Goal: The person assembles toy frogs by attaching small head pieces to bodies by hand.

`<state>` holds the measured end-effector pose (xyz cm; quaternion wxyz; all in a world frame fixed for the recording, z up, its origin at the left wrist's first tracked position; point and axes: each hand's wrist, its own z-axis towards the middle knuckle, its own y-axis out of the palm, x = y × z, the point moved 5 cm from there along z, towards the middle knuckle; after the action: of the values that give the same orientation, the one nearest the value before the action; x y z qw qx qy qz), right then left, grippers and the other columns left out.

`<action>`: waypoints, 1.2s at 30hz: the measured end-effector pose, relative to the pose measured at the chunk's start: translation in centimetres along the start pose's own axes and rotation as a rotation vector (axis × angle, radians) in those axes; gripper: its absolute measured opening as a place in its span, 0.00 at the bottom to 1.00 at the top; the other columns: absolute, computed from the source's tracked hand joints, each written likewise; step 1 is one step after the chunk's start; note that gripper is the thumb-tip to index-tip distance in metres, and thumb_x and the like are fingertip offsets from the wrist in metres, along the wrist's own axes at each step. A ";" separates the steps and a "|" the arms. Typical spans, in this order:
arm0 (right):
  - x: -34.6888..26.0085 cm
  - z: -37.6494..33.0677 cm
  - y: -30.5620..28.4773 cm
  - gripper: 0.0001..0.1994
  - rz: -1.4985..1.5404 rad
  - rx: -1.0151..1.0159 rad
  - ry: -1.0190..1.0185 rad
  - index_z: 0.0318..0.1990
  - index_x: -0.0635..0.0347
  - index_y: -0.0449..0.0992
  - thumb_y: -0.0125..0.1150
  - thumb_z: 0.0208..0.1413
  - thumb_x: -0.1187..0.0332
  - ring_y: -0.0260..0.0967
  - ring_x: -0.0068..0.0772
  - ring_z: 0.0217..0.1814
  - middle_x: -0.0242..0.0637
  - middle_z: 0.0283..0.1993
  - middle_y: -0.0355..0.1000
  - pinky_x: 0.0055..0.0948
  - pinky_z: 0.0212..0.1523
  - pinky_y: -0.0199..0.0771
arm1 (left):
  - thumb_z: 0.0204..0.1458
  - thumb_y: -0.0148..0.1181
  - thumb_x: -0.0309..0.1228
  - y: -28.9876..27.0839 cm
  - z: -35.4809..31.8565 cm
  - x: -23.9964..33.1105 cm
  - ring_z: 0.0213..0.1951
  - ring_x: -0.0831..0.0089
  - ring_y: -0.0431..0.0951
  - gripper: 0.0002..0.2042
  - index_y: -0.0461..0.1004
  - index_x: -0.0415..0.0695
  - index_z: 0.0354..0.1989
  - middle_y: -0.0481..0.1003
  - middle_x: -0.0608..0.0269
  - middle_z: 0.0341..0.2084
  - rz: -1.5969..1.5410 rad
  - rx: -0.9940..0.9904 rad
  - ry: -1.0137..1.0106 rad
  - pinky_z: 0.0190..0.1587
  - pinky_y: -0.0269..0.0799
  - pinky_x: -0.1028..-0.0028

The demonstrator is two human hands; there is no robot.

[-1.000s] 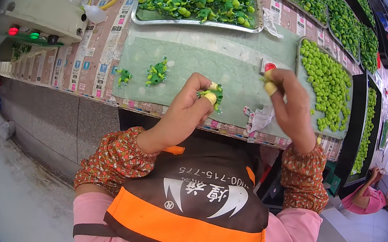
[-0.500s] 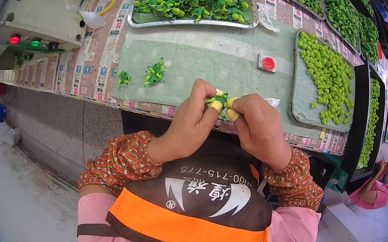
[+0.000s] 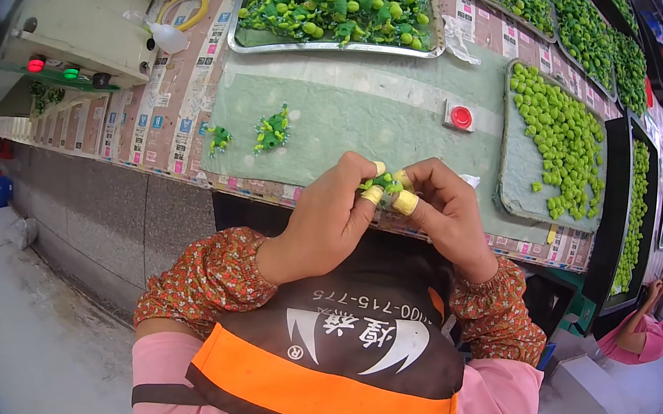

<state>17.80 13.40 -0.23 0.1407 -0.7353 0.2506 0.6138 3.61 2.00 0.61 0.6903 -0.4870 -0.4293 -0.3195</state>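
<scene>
Between my hands, at the table's near edge, is a small green plastic piece [image 3: 382, 182] with lighter green parts; its kind is unclear. My left hand [image 3: 321, 222] is closed, pinching its left side between thumb and forefinger. On its right side my right hand [image 3: 451, 221] is closed too, thumb and fingertips pressed against it. Yellow covers wrap the fingertips of both hands. To the left, on the green mat [image 3: 342, 125], lie a similar green piece [image 3: 273, 131] and a smaller one [image 3: 220, 139].
A metal tray [image 3: 331, 49] heaped with green pieces stands at the back. On the right is a tray [image 3: 526, 201] of round light-green parts. A red button [image 3: 460, 118] sits on the mat. A machine [image 3: 78, 31] with indicator lights stands left; another person [image 3: 645, 336] is far right.
My right thumb and fingers have shifted on the green piece and are spread a little wider, so more of it shows. My left hand keeps its pinch. The whole view has shifted slightly.
</scene>
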 end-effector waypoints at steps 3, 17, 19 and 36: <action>0.1 -0.3 0.1 0.11 0.077 -0.008 0.022 0.52 0.64 0.71 0.62 0.65 0.75 0.74 0.18 0.46 0.32 0.44 0.74 0.24 0.45 0.78 | 0.63 0.57 0.26 -0.4 0.3 0.2 0.39 0.56 0.78 0.15 0.64 0.39 0.55 0.73 0.49 0.39 -0.016 -0.125 -0.033 0.40 0.73 0.64; -2.2 -1.5 0.7 0.11 -0.299 -0.021 -0.207 0.51 0.65 0.73 0.63 0.63 0.77 0.76 0.21 0.39 0.36 0.41 0.76 0.25 0.41 0.76 | 0.66 0.60 0.39 0.3 0.1 -2.6 0.29 0.90 0.66 0.12 0.69 0.48 0.50 0.72 0.75 0.32 -1.008 -0.535 -0.613 0.24 0.53 0.87; -1.6 -1.4 0.9 0.10 -0.145 -0.079 -0.091 0.50 0.66 0.73 0.63 0.64 0.78 0.75 0.18 0.37 0.35 0.38 0.77 0.24 0.38 0.77 | 0.66 0.61 0.39 0.5 0.0 -2.7 0.28 0.90 0.65 0.11 0.70 0.48 0.49 0.72 0.74 0.32 -1.041 -0.538 -0.621 0.24 0.52 0.88; -1.3 -0.4 1.3 0.06 -0.198 -0.041 -0.146 0.44 0.67 0.74 0.62 0.61 0.80 0.77 0.21 0.32 0.35 0.34 0.77 0.22 0.31 0.76 | 0.67 0.59 0.32 0.2 0.1 -3.4 0.26 0.92 0.63 0.06 0.71 0.48 0.49 0.70 0.78 0.30 -0.953 -0.479 -0.575 0.24 0.55 0.86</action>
<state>17.28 12.38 1.30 0.2036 -0.7124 0.1531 0.6539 2.31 2.26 -2.55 0.1988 -0.4497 -0.6857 -0.5366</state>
